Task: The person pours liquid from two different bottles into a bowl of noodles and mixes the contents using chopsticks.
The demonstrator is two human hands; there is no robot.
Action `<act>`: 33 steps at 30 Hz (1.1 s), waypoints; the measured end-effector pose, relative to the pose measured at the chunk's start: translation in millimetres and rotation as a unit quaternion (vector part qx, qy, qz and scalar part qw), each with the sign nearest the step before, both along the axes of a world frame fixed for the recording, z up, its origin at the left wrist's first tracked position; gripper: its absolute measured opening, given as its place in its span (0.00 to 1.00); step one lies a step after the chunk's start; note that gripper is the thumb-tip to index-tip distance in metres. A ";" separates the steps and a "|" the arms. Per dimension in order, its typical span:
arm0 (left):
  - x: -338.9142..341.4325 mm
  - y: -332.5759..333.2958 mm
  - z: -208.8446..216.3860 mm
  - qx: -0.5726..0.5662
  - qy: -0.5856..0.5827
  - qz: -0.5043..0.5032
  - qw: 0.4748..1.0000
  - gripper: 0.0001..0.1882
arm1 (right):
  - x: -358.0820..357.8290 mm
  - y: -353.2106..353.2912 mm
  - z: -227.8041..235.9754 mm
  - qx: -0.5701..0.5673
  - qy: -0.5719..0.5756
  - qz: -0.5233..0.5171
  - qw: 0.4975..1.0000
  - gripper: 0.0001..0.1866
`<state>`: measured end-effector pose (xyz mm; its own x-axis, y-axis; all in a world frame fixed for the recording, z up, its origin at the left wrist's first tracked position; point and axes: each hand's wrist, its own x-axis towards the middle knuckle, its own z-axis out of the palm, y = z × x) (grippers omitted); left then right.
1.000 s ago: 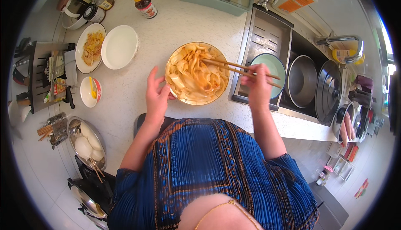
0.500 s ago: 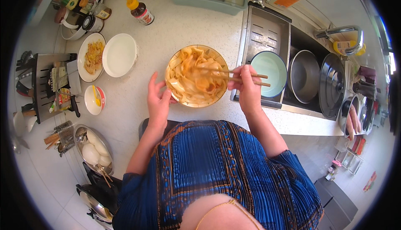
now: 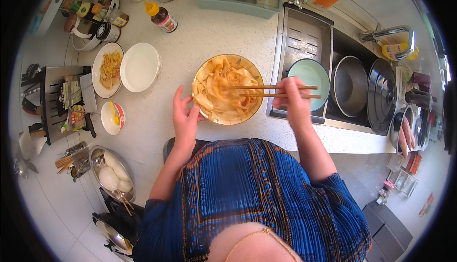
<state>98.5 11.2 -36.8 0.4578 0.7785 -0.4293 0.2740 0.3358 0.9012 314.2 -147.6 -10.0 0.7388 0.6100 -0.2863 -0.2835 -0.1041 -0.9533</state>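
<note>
A round bowl (image 3: 194, 88) with a thin dark rim sits on the counter in front of me, filled with wide, flat noodles (image 3: 226, 78) in reddish-brown sauce. My left hand (image 3: 184, 121) steadies the bowl at its lower left, thumb by the rim and the fingers fanned along its side. From the right, my right hand (image 3: 296, 101) grips a pair of wooden chopsticks (image 3: 266, 87). Their tips reach among the noodles and are blurred there. Behind my right hand stands a pale green basin (image 3: 307, 78).
Left of the bowl are an empty white plate (image 3: 139, 67), a plate of cooked egg (image 3: 110, 70) and a small bowl (image 3: 112, 118) with a yellow spoon. A sauce bottle (image 3: 161, 17) stands farther back. The sink at right holds a dark pan (image 3: 350, 85) and a lid (image 3: 381, 95).
My right hand has shifted right and slightly down, with the chopsticks now more level in the noodles. The whole view has moved slightly; my left hand stays at the bowl.
</note>
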 end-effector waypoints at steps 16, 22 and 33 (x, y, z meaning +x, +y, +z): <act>3.6 -1.6 9.5 0.001 -0.004 -0.017 1.000 0.34 | 45.1 -26.7 70.9 -0.009 -0.097 0.044 0.994 0.14; 14.9 11.4 4.6 0.043 -0.018 -0.047 0.998 0.31 | 7.9 -0.9 -8.9 -0.023 -0.026 -0.012 0.999 0.13; 8.7 6.8 0.4 0.034 -0.030 -0.050 0.998 0.31 | 12.2 -2.1 -56.1 0.134 0.148 -0.124 0.972 0.18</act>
<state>107.2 17.9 -36.4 0.5577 0.7541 -0.3468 0.2486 0.2469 0.9366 326.3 -149.7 -66.1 0.7817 0.5066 -0.3636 -0.5344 0.2437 -0.8094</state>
